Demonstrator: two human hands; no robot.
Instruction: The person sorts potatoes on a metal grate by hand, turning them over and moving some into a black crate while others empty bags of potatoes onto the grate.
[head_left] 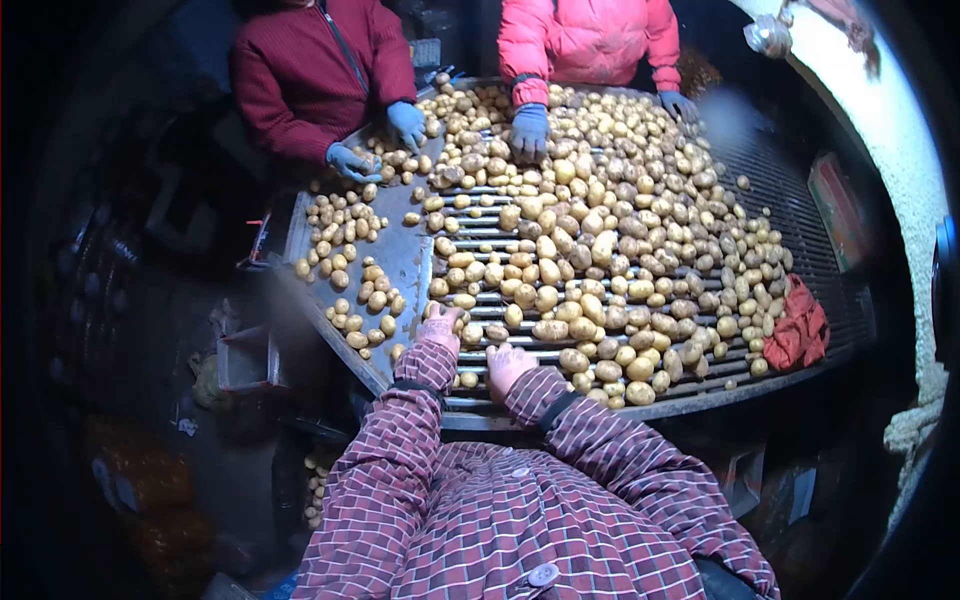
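Note:
My left hand (440,328) is at the near left edge of the roller table, its fingers closed around a potato (452,313) that is partly hidden by them. To its right, my right hand (510,366) is low over the metal rollers (470,404), fingers curled down and inward; what is under them is hidden. Just beyond its fingertips lies another potato (497,332). Many loose yellow-brown potatoes (600,250) cover the rollers ahead and to the right. Smaller groups of potatoes (345,225) rest on the flat metal plate (400,255) at the left.
Across the table, a person in a dark red jacket (300,80) and a person in a pink jacket (590,45) handle potatoes with blue gloves. A red cloth (797,328) lies at the right edge. A pale post (880,130) stands at far right.

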